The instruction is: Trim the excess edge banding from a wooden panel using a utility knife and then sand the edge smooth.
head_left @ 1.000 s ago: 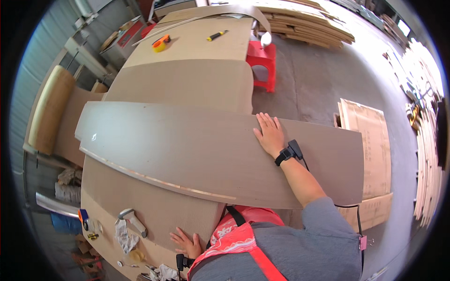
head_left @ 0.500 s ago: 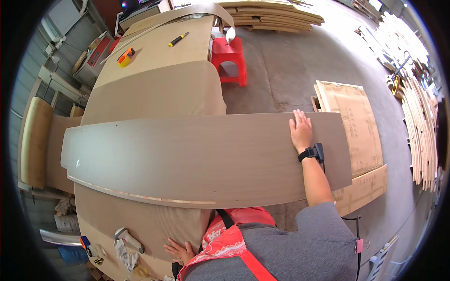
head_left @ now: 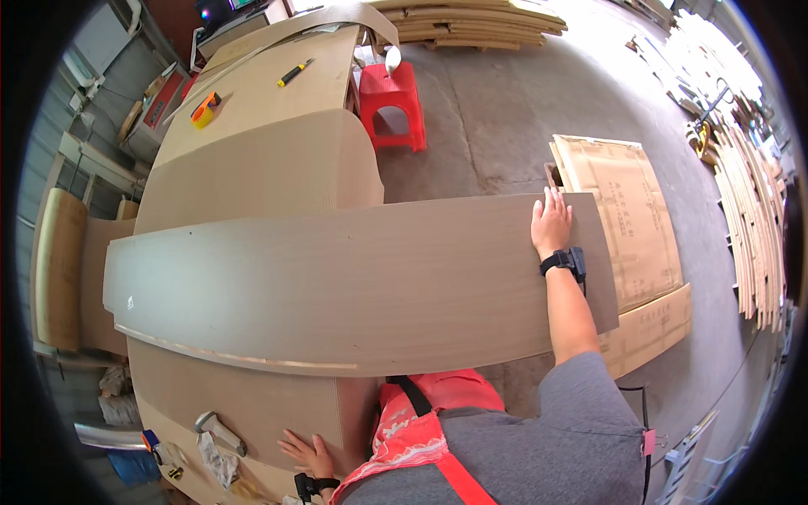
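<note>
A long grey-brown panel [head_left: 353, 286] lies crosswise in front of me, its right end jutting past the table. My right hand [head_left: 551, 223] rests flat on it by the far edge, close to that end, fingers stretched out. A pale strip [head_left: 244, 358] runs along part of the panel's near edge. Under the panel, corrugated cardboard [head_left: 261, 164] covers the table. My left hand [head_left: 309, 454] lies with spread fingers on the near part of this cardboard, holding nothing. Left of it are a handheld scanner [head_left: 220, 431] and a crumpled whitish glove or cloth [head_left: 219, 461].
Farther along the table [head_left: 244, 76] lie a yellow-black utility knife [head_left: 293, 74] and an orange-yellow tape roll [head_left: 204, 111]. A red stool [head_left: 391, 88] stands beside it. Flattened cartons [head_left: 623, 210] sit at the right; a cardboard roll [head_left: 61, 269] stands at the left.
My right hand has slid a little toward the panel's right end, still flat. The whole view has shifted slightly, and more of my left wrist shows.
</note>
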Demonstrator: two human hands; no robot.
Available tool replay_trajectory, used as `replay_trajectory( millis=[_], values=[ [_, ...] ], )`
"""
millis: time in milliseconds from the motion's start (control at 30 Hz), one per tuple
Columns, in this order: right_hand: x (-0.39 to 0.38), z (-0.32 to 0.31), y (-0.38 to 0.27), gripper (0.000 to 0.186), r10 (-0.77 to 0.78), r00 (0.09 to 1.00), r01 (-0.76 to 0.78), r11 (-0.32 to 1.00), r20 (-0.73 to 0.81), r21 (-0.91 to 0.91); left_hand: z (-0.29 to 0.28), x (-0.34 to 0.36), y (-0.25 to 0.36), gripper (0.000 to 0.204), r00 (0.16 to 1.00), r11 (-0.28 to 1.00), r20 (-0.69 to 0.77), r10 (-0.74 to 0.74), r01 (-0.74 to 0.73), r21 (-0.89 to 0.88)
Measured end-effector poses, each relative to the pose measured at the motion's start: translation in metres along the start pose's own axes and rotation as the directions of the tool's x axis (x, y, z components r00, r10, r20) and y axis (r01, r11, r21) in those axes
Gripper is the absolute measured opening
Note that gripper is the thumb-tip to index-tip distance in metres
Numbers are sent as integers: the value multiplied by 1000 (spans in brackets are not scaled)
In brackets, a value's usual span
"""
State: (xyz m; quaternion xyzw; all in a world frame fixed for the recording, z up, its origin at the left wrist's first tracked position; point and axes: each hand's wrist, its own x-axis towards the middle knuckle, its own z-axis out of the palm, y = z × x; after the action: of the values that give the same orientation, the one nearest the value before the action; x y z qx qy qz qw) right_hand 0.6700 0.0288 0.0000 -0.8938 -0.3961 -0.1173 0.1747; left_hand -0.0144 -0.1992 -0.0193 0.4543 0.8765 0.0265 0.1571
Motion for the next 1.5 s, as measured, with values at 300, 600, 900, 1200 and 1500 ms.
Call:
replay_trajectory(
  millis=[300, 600, 900, 1200, 1500],
  values=[
    [1, 9, 7, 42, -67, 997, 67, 997, 22, 34, 1, -2, -1, 80, 1000, 997, -28, 10, -8, 71],
    [-6, -3, 11, 43, -174, 981, 175, 984, 86, -7, 5, -7, 2, 83, 999, 996, 7, -39, 38, 84],
    [-24, -12, -1, 47, -206, 971, 207, 978, 118, 2, -7, -11, 13, 83, 999, 997, 8, -51, 50, 64],
    [-112, -53, -9, 50, -424, 895, 413, 905, 139, 99, -7, -19, 7, 80, 1000, 999, 0, -8, 8, 34],
    [-178, -126, 115, 53, -276, 923, 269, 961, 268, 63, 19, -93, 0, 83, 986, 987, -52, 161, -159, 37]
  ],
)
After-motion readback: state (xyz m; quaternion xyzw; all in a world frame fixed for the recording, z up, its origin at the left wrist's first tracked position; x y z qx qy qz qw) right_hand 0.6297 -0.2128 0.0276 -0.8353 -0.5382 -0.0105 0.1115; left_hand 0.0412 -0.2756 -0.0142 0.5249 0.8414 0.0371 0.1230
